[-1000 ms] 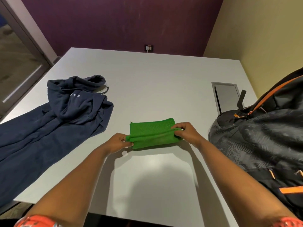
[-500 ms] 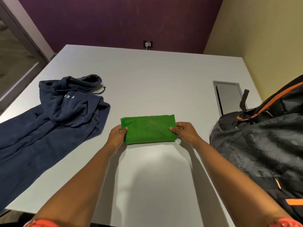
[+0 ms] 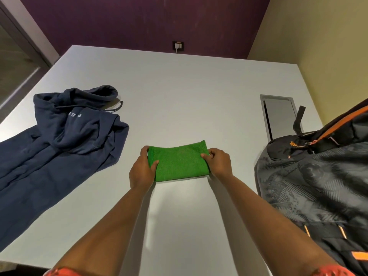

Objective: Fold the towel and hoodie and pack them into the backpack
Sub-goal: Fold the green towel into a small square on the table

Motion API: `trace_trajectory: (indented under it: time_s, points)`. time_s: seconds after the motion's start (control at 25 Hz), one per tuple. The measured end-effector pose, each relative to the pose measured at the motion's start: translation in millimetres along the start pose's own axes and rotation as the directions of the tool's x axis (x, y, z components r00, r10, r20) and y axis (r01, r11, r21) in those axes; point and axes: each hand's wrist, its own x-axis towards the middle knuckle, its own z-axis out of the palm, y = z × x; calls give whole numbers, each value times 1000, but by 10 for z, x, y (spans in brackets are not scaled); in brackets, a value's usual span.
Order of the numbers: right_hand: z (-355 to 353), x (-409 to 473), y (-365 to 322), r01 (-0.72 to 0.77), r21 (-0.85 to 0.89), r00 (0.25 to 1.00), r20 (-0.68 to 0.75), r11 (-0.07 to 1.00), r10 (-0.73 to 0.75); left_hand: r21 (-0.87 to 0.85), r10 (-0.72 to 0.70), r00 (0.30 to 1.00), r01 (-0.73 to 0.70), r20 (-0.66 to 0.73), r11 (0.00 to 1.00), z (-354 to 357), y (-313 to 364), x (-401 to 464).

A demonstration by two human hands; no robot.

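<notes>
The left hand [image 3: 141, 169] pinches the left end of the green towel [image 3: 178, 161], thumb on top and fingers curled around its edge. The right hand [image 3: 218, 163] grips the right end the same way, thumb pressed onto the cloth and fingers tucked beside and under the fold. Both hands are closed on the towel, which lies on the white table [image 3: 179, 92] as a small, thick rectangle at the centre of the view.

Judging by that compact shape, the towel's folding looks finished or very nearly so. It has not yet been packed.

At about nine to ten o'clock from the towel, well apart from it, the navy hoodie [image 3: 65, 140] lies spread out and rumpled, its hood bunched at the far end and its body trailing off the near left edge of the table. It appears entirely unfolded, so that part of the task is still ahead.

At three to four o'clock, near the right hand, sits the black and orange backpack [image 3: 318, 186]. Whether its main zip is open cannot be told from this angle. Nothing is seen going into it, so both items remain to be packed.
</notes>
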Motion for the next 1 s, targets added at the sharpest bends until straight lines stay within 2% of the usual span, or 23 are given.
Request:
trace_trajectory:
  time_s: [0.08, 0.12, 0.2, 0.28, 0.32, 0.4, 0.44, 0.52, 0.56, 0.64, 0.72, 0.8, 0.84, 0.88, 0.96, 1.0]
  points:
    - [40, -10, 3, 28, -164, 1000, -9, 986, -30, 104, 13, 1000, -11, -22, 994, -6, -9, -23]
    - [60, -11, 11, 85, -262, 994, -41, 961, -99, 177, 71, 996, -62, -47, 982, -14, -12, -32]
    - [71, -30, 5, 291, -393, 938, -64, 872, -342, 288, 294, 956, -283, 5, 915, -8, -32, -33]
    - [91, -70, 10, 495, -465, 848, 73, 734, -525, 289, 474, 853, -521, 219, 803, 24, -67, -28]
    - [105, -74, 26, 546, -523, 820, 174, 654, -546, 285, 519, 796, -599, 310, 748, 49, -91, -31]
    - [141, -73, 98, 583, -627, 798, 320, 517, -511, 319, 515, 733, -667, 444, 674, 106, -157, -15]
    - [139, -86, 108, 585, -648, 805, 392, 488, -445, 351, 498, 721, -680, 482, 644, 126, -182, -20]
    - [128, -75, 102, 609, -606, 793, 485, 511, -369, 388, 481, 712, -691, 511, 610, 129, -166, -10]
    - [117, -57, 76, 603, -557, 793, 497, 571, -353, 394, 453, 715, -683, 532, 615, 122, -160, 7]
    - [90, -31, -2, 569, -515, 818, 435, 642, -376, 408, 385, 710, -673, 590, 616, 76, -123, 27]
    - [59, 20, -79, 580, -509, 809, 449, 635, -379, 419, 381, 688, -698, 618, 581, 24, -77, 50]
    - [22, 72, -158, 583, -551, 798, 529, 597, -290, 417, 423, 646, -749, 636, 515, -28, -31, 81]
    - [16, 99, -199, 560, -588, 809, 539, 584, -233, 420, 416, 642, -752, 644, 508, -65, 6, 77]
    - [18, 124, -237, 525, -613, 830, 524, 591, -194, 433, 470, 648, -756, 599, 491, -54, 4, 100]
    - [17, 167, -303, 418, -613, 883, 449, 670, -140, 408, 481, 657, -746, 580, 527, -60, 82, 138]
    - [20, 189, -312, 354, -598, 905, 412, 720, -103, 417, 416, 672, -722, 613, 552, -60, 109, 148]
